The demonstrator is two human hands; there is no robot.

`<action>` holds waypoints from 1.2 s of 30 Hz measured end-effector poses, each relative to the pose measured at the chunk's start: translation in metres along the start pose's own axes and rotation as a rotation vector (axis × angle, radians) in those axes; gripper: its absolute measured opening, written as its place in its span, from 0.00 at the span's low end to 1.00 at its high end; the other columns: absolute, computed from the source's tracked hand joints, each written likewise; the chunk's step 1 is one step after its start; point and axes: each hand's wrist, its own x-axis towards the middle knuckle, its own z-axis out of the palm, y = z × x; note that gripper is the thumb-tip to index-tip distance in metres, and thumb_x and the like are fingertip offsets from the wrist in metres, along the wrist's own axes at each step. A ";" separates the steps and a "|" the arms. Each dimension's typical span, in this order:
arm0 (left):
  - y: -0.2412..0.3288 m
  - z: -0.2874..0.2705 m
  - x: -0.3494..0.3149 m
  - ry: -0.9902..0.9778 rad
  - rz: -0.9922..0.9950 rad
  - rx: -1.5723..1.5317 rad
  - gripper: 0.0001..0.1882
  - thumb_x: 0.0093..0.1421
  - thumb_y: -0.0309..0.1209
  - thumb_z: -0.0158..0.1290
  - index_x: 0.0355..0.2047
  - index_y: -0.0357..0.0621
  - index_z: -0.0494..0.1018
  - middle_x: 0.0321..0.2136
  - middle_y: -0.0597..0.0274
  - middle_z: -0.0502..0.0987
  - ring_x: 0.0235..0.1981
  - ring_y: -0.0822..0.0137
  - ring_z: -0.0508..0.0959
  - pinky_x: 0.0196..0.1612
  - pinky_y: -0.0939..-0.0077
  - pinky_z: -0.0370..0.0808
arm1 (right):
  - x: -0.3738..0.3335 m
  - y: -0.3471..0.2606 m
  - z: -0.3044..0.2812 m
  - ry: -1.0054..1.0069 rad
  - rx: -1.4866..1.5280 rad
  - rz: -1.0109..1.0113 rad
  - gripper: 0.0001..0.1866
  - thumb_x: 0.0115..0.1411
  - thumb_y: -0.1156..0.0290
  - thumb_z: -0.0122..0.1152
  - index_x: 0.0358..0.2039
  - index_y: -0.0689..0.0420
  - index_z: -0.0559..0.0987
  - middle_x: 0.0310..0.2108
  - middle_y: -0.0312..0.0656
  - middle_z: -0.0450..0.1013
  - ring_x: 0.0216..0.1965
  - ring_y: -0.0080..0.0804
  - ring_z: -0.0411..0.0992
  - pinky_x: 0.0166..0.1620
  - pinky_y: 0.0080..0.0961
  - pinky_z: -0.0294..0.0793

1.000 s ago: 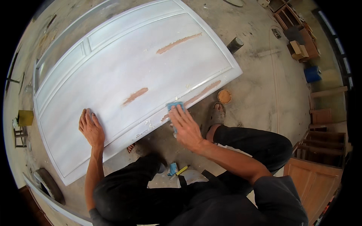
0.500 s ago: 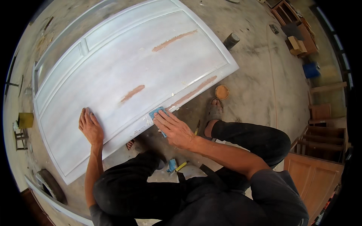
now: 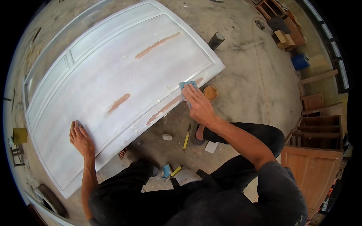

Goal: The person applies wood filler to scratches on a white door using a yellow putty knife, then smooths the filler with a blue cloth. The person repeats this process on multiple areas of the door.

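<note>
A large white panel with raised moulding lies tilted in front of me. Brownish filler streaks mark it: one patch mid-panel, another farther off, and a long one along the near border. My left hand rests flat on the panel's near left part, fingers apart and holding nothing. Under the fingers of my right hand, a folded piece of blue sandpaper is pressed on the near border, over the right part of the long streak. White flakes lie on the surface.
Beyond my right hand, a round tub of orange-brown paste stands on the floor, and a dark can is at the panel's right corner. A yellow-handled tool and a white card lie by my foot. Wooden cabinets stand right.
My right hand has slid the sandpaper rightward and away along the panel's near border, uncovering the streak's left part. The whole view has shifted slightly; my left hand stays on the panel.
</note>
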 end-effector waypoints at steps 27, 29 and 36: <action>-0.006 -0.003 -0.001 -0.047 -0.009 -0.019 0.22 0.78 0.38 0.39 0.65 0.41 0.71 0.67 0.53 0.70 0.68 0.52 0.67 0.70 0.55 0.58 | -0.014 0.025 0.005 0.052 0.021 0.094 0.31 0.60 0.79 0.61 0.64 0.72 0.69 0.68 0.64 0.64 0.72 0.59 0.60 0.74 0.48 0.59; -0.003 0.002 0.001 -0.042 0.006 -0.037 0.22 0.78 0.38 0.39 0.65 0.41 0.71 0.66 0.53 0.70 0.68 0.52 0.67 0.69 0.54 0.58 | 0.001 0.060 -0.003 0.070 0.006 0.190 0.33 0.59 0.79 0.62 0.65 0.73 0.68 0.68 0.64 0.63 0.72 0.60 0.59 0.74 0.48 0.58; -0.009 0.004 0.014 -0.015 0.048 0.011 0.22 0.79 0.38 0.38 0.64 0.42 0.71 0.66 0.53 0.71 0.67 0.52 0.67 0.69 0.53 0.59 | 0.003 0.029 -0.001 0.067 0.097 0.227 0.30 0.64 0.79 0.57 0.66 0.72 0.67 0.69 0.66 0.62 0.72 0.61 0.58 0.74 0.49 0.59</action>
